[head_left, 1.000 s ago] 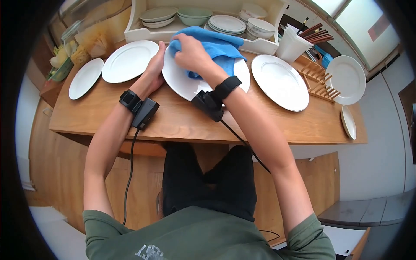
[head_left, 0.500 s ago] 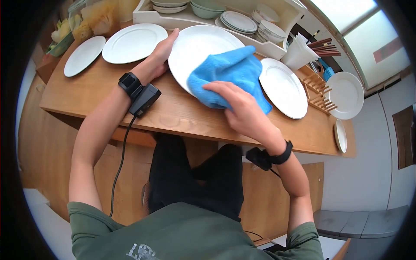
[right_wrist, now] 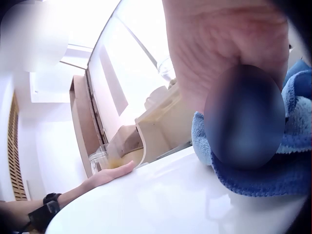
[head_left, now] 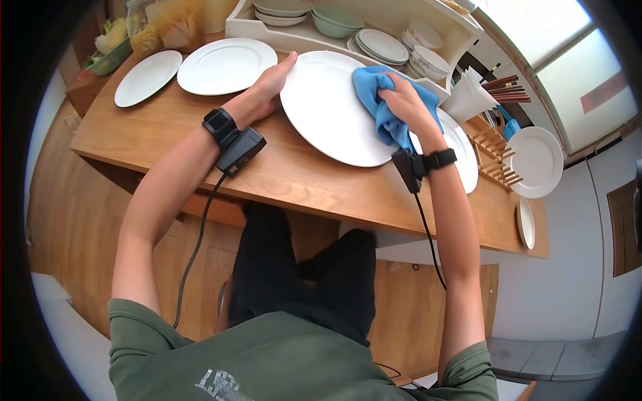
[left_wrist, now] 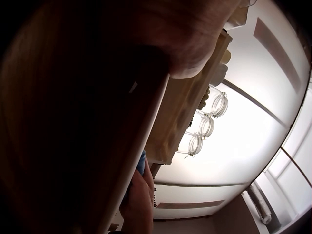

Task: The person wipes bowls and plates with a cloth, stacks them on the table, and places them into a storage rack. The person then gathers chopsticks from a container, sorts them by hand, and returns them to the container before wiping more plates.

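A large white plate (head_left: 328, 110) is raised at a tilt over the table's middle. My left hand (head_left: 271, 83) grips its left rim, thumb along the edge and fingers hidden underneath. At the opposite rim, my right hand (head_left: 409, 107) holds a bunched blue cloth (head_left: 369, 85) against the plate. In the right wrist view the cloth's folded edge (right_wrist: 273, 183) lies over the glossy plate surface (right_wrist: 146, 204). The left wrist view is dark, with the plate's edge running down from the left hand (left_wrist: 187, 44) toward the right hand (left_wrist: 137, 202).
Two white plates (head_left: 227, 65) (head_left: 148, 78) lie to the left; another (head_left: 461, 150) lies partly under the right forearm. A wooden rack (head_left: 495, 160), an upright plate (head_left: 536, 162) and a small dish (head_left: 526, 224) stand at right. Behind are a white shelf (head_left: 267, 30) of bowls and a chopstick holder (head_left: 466, 97).
The right hand swept the cloth from the plate's upper middle down to its lower right, then up to the right rim. The left hand keeps its hold on the left rim.
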Demonstrator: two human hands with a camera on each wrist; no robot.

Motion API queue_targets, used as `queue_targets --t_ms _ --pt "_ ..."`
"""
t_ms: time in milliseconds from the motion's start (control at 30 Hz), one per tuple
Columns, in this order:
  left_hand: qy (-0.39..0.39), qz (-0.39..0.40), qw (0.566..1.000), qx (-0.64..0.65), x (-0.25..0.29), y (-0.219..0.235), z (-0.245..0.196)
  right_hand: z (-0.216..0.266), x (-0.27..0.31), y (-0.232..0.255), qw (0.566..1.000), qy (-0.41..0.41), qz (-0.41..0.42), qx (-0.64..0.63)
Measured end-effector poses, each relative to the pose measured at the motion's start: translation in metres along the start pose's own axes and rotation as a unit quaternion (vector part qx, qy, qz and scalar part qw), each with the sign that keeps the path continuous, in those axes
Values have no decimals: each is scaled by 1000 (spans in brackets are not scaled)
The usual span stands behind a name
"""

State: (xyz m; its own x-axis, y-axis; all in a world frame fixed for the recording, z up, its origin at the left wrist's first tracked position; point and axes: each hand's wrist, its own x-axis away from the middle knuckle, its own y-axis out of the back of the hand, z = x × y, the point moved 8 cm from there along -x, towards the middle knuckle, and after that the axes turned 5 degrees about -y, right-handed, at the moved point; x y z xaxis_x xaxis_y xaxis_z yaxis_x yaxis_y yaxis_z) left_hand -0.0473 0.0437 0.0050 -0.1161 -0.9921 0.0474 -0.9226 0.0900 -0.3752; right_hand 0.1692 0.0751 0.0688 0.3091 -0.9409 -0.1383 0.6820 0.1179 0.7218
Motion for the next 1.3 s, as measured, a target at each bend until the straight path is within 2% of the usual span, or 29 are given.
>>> queue_targets --t_ms 100,167,267,333,433,467,500,567,633,733,867,967,1100,1133,1300 --pt "-4 12 1000 11 -1 -2 0 11 -27 -12 999 -2 -46 -22" --pt "-9 15 1000 12 0 -4 -1 20 -41 -26 998 -13 -38 -46" --pt "-11 29 999 14 1 -4 -2 45 -53 -45 994 61 -85 -28" --pt "-8 39 999 15 -2 -3 1 67 -52 -63 993 89 -70 -18" --pt "-24 39 998 32 -7 2 4 100 -32 -86 989 144 -34 4" --pt "-25 17 999 34 -6 3 3 109 -22 -93 989 151 -7 -7" --pt "-26 -5 999 36 -4 5 1 119 -9 -99 979 204 9 2" --pt "-26 -27 999 40 -3 8 2 126 20 -103 974 225 16 25" --pt "-14 13 998 62 -3 4 2 129 52 -99 973 219 70 35" --pt "-23 -3 999 36 -7 8 4 120 93 -92 963 252 81 55" --pt "-33 0 998 46 -14 9 5 121 121 -80 953 258 142 71" --pt "-33 8 998 55 -11 5 4 123 106 -80 941 288 151 94" --pt "-26 47 996 70 -14 4 4 129 61 -90 935 319 90 129" --pt "-27 36 997 67 -12 5 3 128 48 -91 937 321 57 127" --pt "-24 8 999 41 -4 1 -1 115 -12 -86 948 286 2 141"
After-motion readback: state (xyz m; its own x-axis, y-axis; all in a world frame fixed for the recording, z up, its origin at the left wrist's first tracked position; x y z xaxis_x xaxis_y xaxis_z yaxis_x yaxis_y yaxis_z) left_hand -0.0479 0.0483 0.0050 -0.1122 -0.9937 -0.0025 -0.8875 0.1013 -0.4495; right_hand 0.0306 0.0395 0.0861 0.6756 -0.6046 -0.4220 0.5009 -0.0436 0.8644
